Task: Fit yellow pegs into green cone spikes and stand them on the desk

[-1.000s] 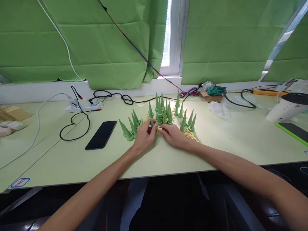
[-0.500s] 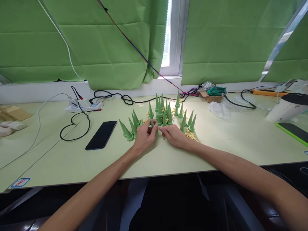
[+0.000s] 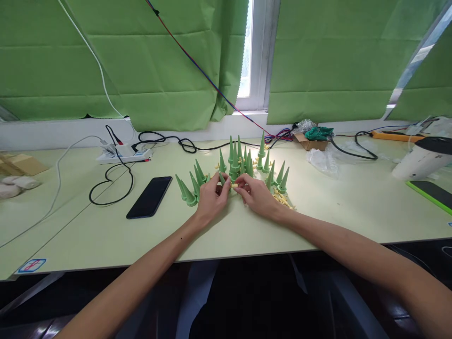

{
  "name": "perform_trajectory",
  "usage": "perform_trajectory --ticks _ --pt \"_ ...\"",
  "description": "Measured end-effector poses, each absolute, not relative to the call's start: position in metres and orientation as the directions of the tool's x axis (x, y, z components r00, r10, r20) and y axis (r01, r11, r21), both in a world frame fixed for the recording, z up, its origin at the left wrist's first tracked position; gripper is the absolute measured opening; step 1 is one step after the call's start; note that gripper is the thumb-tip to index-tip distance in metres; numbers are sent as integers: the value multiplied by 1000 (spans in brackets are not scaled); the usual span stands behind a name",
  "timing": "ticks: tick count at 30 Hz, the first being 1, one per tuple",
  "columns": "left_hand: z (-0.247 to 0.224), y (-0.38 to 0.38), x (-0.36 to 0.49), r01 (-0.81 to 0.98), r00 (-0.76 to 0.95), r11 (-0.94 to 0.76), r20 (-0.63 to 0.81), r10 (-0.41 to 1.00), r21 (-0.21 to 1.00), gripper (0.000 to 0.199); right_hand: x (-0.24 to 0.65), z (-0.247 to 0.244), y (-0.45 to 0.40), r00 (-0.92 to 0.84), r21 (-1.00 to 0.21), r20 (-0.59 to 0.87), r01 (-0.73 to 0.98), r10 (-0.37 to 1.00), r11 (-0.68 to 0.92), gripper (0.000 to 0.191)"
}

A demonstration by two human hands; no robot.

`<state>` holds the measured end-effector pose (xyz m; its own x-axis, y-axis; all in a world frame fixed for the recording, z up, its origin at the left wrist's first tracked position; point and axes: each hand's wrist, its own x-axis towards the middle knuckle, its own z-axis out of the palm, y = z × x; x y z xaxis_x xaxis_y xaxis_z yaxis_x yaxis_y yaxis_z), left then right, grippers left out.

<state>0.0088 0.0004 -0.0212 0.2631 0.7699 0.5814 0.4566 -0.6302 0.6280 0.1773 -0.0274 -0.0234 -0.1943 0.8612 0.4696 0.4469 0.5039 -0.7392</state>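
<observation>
My left hand (image 3: 213, 194) is closed around a green cone (image 3: 222, 179), whose tip shows above the fingers. My right hand (image 3: 257, 195) pinches a small pale-yellow piece (image 3: 234, 185) at the cone's side, between the two hands. Whether that piece sits in the cone is too small to tell. Several green cones (image 3: 234, 162) stand upright just beyond my fingers, with yellow pieces among them. More green cones (image 3: 187, 192) stand left of my left hand. Beside my right wrist lies a pile of small yellow pieces (image 3: 283, 200).
A black phone (image 3: 149, 197) lies to the left, near a white power strip (image 3: 123, 154) with looping black cables. A small cardboard box (image 3: 310, 141) with plastic wrap sits at the back right. At the far right are a white cup (image 3: 423, 160) and a green-edged phone (image 3: 432, 195).
My right hand's fingers have lifted and curled more, and the yellow piece between the hands shows more clearly. The left hand keeps its hold on the cone. The view has shifted slightly.
</observation>
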Motion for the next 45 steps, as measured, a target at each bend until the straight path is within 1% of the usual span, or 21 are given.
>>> perform_trajectory --ticks 4,9,12,14,18,23,28,35,45 --pt "-21 0 8 452 286 -633 571 770 628 17 178 -22 -28 -197 -758 449 433 871 489 12" --pt "-23 1 8 438 295 -645 578 761 626 17 178 -24 -25 -204 -712 441 513 874 479 31" --pt "-23 1 9 429 303 -649 577 759 628 16 178 -26 -24 -195 -696 436 547 879 466 37" --pt "-23 0 9 431 301 -649 578 759 627 17 178 -25 -25 -184 -697 439 548 880 462 35" --pt "-23 1 9 448 279 -639 581 764 625 18 177 -25 -26 -177 -706 469 513 865 488 14" --pt "-24 2 8 449 279 -639 581 764 624 18 178 -26 -24 -199 -729 455 477 868 491 10" --pt "-23 2 8 429 295 -643 575 763 634 17 178 -25 -24 -206 -741 444 463 872 487 17" --pt "-24 2 9 410 305 -646 570 763 644 18 179 -26 -23 -211 -684 459 536 863 494 28" --pt "-23 1 9 400 302 -645 571 763 651 19 179 -29 -20 -254 -635 480 559 840 533 39"
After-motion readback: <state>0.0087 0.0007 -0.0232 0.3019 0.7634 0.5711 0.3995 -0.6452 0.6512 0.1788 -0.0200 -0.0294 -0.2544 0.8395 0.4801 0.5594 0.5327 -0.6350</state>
